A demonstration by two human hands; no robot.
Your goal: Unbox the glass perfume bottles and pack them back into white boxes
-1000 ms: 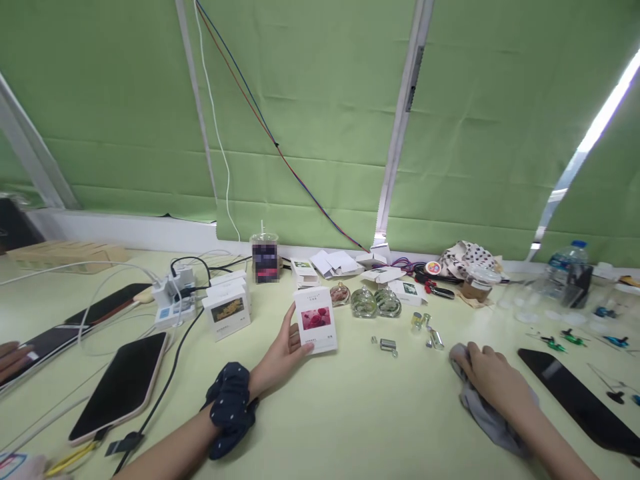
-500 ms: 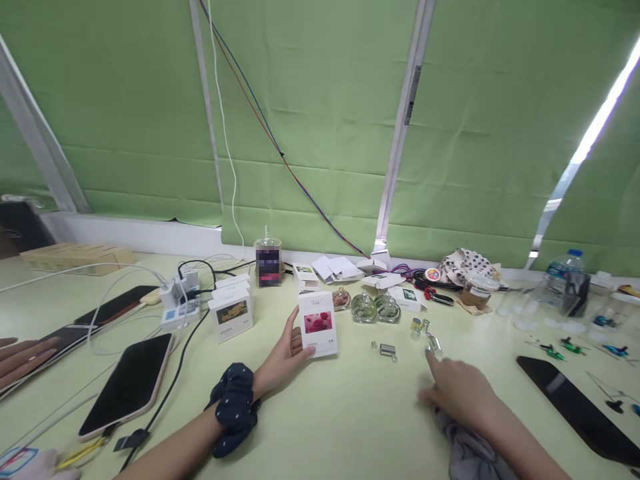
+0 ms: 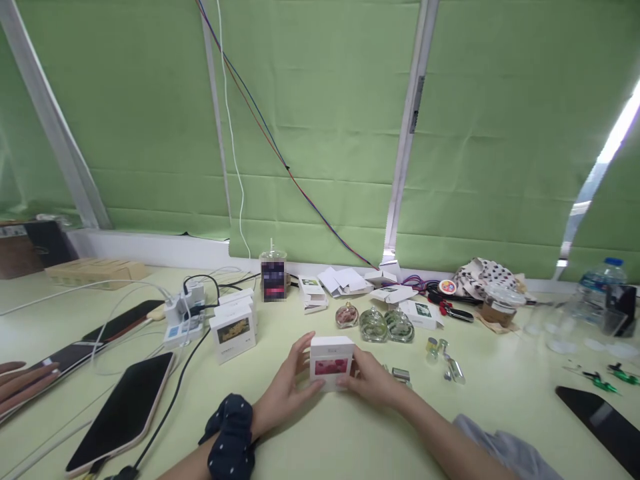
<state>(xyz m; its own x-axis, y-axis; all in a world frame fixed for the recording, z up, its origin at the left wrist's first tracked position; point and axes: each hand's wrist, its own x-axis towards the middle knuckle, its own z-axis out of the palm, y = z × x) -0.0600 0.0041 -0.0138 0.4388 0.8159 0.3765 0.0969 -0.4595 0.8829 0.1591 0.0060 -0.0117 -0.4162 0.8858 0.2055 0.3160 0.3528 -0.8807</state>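
Note:
Between my two hands stands a small white box (image 3: 331, 381) with a pink flower picture on its front; its top looks folded over. My left hand (image 3: 289, 383) grips its left side, thumb on the front and fingers behind. On the right side, my right hand (image 3: 373, 379) holds it the same way. Just beyond are a round glass bottle with pink contents (image 3: 347, 315) and two with green contents, one a green bottle (image 3: 373, 325). Small metal and glass vials (image 3: 454, 370) lie right of my right hand, and another metal piece (image 3: 401, 375) is partly hidden behind it.
White boxes (image 3: 233, 337) stand in a row at left, near a charger strip (image 3: 183, 327) with cables and a phone (image 3: 123, 410). Opened white boxes (image 3: 345, 281), pliers (image 3: 456, 311) and cups lie behind. Another person's hand (image 3: 27, 383) rests at far left.
My right hand has moved left from the vials and taken hold of the white box. The box has come lower and nearer, and its tall upper flap now appears folded over.

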